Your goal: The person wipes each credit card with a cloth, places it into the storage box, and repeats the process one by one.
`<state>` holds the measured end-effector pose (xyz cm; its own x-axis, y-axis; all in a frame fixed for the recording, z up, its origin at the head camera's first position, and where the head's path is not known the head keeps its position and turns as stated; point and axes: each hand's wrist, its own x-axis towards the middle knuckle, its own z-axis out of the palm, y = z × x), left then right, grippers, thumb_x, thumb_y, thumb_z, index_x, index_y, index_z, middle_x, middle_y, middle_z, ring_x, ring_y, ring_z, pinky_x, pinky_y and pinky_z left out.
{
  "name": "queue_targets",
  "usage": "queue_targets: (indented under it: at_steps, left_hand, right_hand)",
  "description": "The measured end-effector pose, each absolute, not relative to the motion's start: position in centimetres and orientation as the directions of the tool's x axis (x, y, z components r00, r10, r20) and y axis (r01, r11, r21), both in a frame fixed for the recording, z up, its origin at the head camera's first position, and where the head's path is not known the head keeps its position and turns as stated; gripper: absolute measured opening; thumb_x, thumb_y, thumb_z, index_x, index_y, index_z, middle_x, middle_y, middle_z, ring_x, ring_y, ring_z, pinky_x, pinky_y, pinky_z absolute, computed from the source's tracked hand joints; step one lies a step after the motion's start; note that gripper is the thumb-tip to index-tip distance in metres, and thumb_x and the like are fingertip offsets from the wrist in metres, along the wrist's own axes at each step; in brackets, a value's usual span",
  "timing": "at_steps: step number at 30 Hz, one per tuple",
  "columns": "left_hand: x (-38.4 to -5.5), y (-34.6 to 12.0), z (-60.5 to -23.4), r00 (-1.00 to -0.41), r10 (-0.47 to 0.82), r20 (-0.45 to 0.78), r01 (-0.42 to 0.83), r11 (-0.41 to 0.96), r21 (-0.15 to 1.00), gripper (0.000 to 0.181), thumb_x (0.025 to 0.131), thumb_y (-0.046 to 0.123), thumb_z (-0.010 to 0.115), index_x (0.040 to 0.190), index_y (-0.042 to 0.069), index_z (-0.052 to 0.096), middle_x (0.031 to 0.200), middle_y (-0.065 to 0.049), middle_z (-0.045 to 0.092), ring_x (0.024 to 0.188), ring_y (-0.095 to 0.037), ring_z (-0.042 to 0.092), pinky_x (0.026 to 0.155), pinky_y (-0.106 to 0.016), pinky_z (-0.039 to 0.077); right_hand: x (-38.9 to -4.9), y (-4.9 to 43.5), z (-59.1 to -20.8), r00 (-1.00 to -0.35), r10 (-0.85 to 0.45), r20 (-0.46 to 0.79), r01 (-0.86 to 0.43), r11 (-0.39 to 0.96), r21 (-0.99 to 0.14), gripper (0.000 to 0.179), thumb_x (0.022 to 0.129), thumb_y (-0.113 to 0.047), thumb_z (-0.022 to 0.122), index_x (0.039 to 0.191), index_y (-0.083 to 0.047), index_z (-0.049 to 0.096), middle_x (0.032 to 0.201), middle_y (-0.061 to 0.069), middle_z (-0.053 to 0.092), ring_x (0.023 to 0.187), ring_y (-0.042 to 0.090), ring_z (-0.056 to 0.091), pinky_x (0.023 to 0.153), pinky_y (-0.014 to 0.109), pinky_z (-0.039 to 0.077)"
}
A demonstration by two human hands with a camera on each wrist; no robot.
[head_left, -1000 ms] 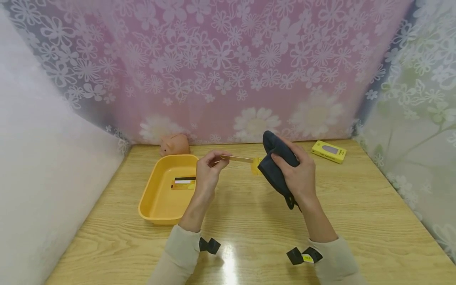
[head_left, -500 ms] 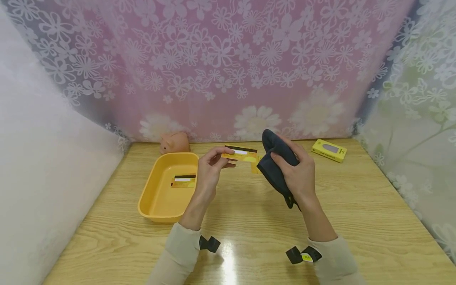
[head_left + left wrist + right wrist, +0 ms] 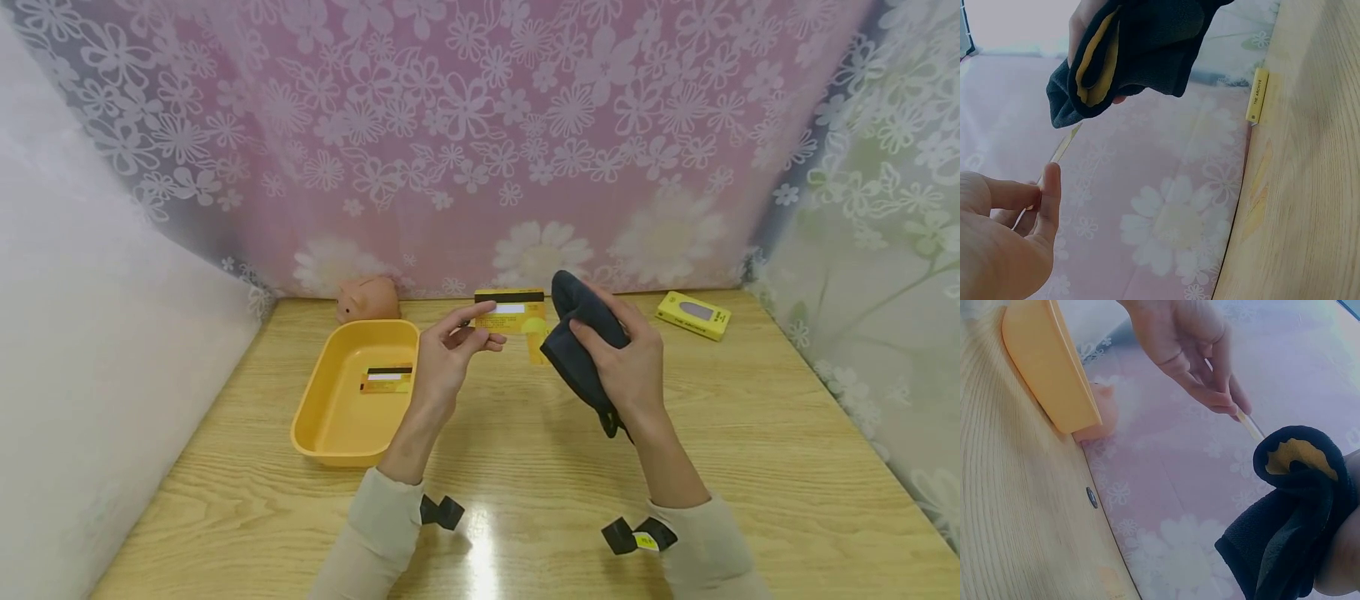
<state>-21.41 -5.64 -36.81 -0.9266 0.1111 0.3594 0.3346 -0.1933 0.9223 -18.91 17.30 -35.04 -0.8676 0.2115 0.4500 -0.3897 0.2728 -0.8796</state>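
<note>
My left hand [image 3: 447, 354] pinches a yellow plastic card [image 3: 517, 321] by its left end, held up above the table. The card's back, with a black magnetic stripe and white strip, faces the head camera. Just to its right, my right hand [image 3: 630, 367] grips a folded navy cloth [image 3: 581, 358] with a yellow inner side [image 3: 1100, 65]. In the right wrist view, the card's far edge [image 3: 1252, 427] comes close to the cloth's fold; whether they touch I cannot tell. A similar card [image 3: 386, 380] lies in the yellow tray [image 3: 307, 437], partly hidden by my left wrist.
A pink pig figure [image 3: 369, 298] stands behind the tray. At the back right lies a yellow box [image 3: 692, 315]. A flat yellow piece [image 3: 536, 352] shows below the held card, partly covered by it and the cloth. A floral curtain [image 3: 450, 167] hangs along the table's back.
The held card has turned from edge-on to show its striped back, and my left fingers have shifted with it. My right hand and the cloth have hardly moved.
</note>
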Motion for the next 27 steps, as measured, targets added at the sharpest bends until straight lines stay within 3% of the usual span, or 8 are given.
queue_targets:
  at_steps: [4,9,20,27]
  left_hand:
    - [-21.5,-5.5,-36.8,-0.934,0.097,0.343,0.317,-0.209,0.925,0.044,0.101,-0.003,0.064,0.142,0.013,0.065,0.12,-0.019,0.063,0.086,-0.019,0.077,0.097,-0.04,0.061]
    - [-21.6,-5.5,-36.8,-0.935,0.092,0.341,0.313,-0.232,0.921,0.056,0.099,-0.007,0.064,0.148,0.018,0.059,0.125,-0.019,0.054,0.089,-0.02,0.078,0.093,-0.044,0.062]
    - [-21.5,-5.2,-36.8,-0.943,0.094,0.32,0.291,-0.235,0.927,0.058,0.095,-0.006,0.071,0.146,0.02,0.061,0.119,-0.016,0.059,0.092,-0.029,0.078,0.087,-0.046,0.064]
    - [-21.4,-4.9,-36.8,-0.947,0.085,0.311,0.3,-0.121,0.946,0.058,0.093,-0.007,0.073,0.143,0.02,0.064,0.12,-0.014,0.072,0.087,-0.021,0.074,0.087,-0.04,0.064]
  right_hand:
    - [-18.9,17.3,-35.0,-0.868,0.209,0.451,-0.392,0.272,-0.879,0.048,0.094,-0.016,0.08,0.14,-0.028,0.069,0.133,0.003,0.065,0.113,0.024,0.067,0.08,0.016,0.059]
    - [-18.9,17.1,-35.1,-0.87,0.197,0.453,-0.396,0.268,-0.878,0.049,0.094,-0.015,0.08,0.139,-0.029,0.069,0.134,0.002,0.066,0.113,0.023,0.066,0.08,0.016,0.059]
    - [-18.2,15.0,-35.5,-0.872,0.111,0.476,-0.426,0.306,-0.852,0.049,0.094,-0.018,0.08,0.139,-0.032,0.069,0.12,0.005,0.066,0.104,0.02,0.064,0.078,0.017,0.057]
    - [-17.4,12.5,-36.3,-0.855,0.015,0.519,-0.488,0.319,-0.813,0.052,0.091,-0.012,0.082,0.138,-0.031,0.07,0.12,0.004,0.067,0.107,0.022,0.065,0.085,0.038,0.061]
